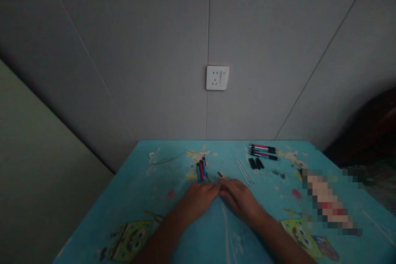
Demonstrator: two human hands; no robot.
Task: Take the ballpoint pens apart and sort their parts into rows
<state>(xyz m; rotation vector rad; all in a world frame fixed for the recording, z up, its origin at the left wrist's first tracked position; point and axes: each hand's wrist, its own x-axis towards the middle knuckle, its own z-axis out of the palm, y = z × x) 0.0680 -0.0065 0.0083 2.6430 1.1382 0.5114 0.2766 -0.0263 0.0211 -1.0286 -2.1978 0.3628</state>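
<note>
My left hand (pixel 201 199) and my right hand (pixel 239 197) meet over the front middle of the table, fingertips together. Both have their fingers closed in a pinch; whatever lies between them is too small and dark to make out. Just beyond my left hand lie several pen barrels (pixel 201 170), blue and red. A small dark piece (pixel 219 174) rests past my right fingertips. Farther right are thin white pen refills (pixel 243 170), side by side, and short black pen grips (pixel 256 163). Behind those grips lie several pens (pixel 262 151) with red, white and black parts.
The table wears a blue cartoon-print cloth (pixel 173 231). Some tiny dark parts (pixel 280 173) lie right of the grips. A pixelated long item (pixel 329 200) lies at the right. Behind stands a grey panel wall (pixel 154 70) with a white socket (pixel 217 77).
</note>
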